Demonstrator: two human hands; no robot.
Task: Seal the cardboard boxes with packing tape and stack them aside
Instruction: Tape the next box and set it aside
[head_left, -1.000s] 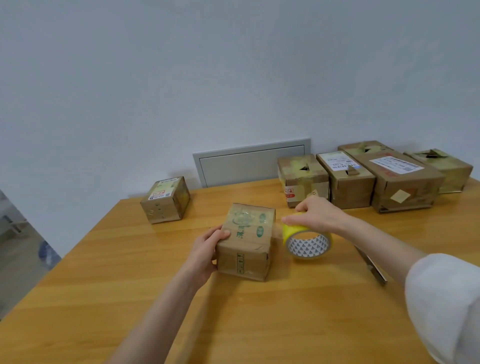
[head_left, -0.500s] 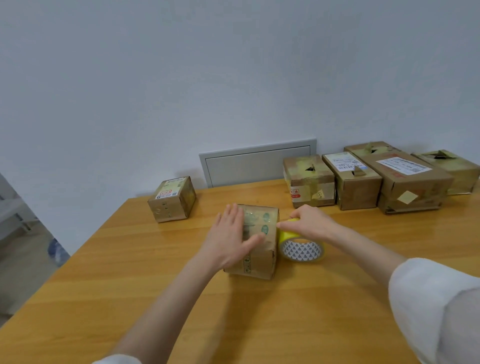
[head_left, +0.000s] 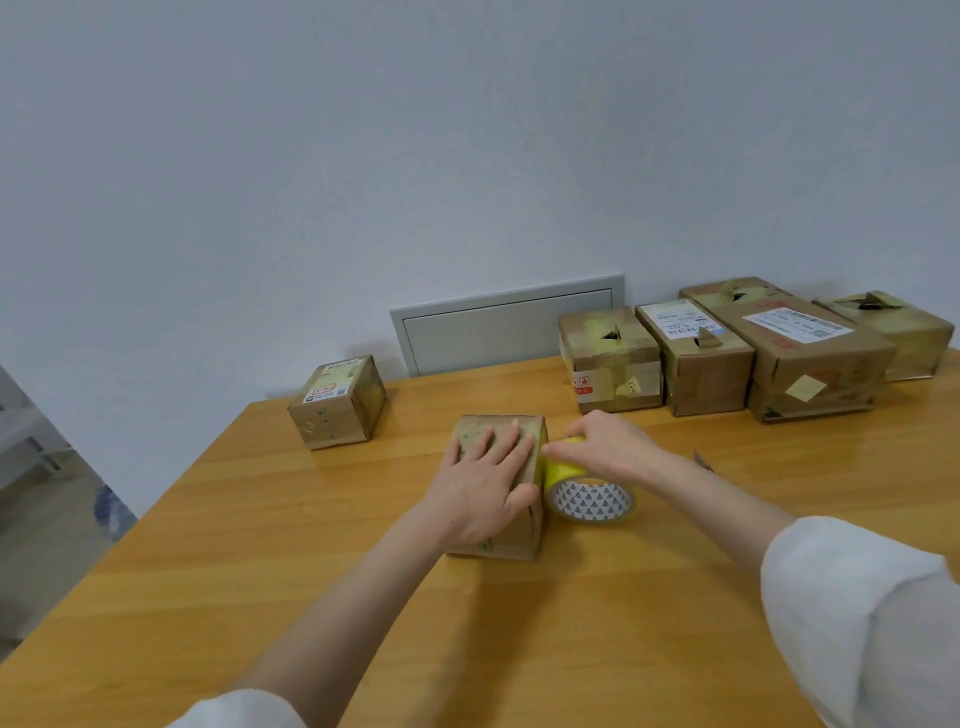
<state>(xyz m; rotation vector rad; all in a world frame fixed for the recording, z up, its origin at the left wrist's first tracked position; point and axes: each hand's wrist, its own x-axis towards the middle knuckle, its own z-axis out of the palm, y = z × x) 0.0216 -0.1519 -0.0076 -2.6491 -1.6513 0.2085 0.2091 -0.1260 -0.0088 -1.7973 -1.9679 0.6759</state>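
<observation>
A small cardboard box (head_left: 511, 538) stands on the wooden table (head_left: 571, 623) in the middle. My left hand (head_left: 483, 486) lies flat on its top with the fingers spread. Right beside the box a roll of yellow packing tape (head_left: 589, 496) rests on the table. My right hand (head_left: 610, 444) grips the roll from above, close to the box's right edge.
Another small box (head_left: 337, 402) sits at the back left of the table. Several taped boxes (head_left: 727, 353) line the back right along the wall. A thin dark tool (head_left: 702, 460) pokes out behind my right forearm. The table's left edge drops to the floor.
My left hand moved from the box's left side up onto its top and now presses flat there. My right hand brought the tape roll closer to the box.
</observation>
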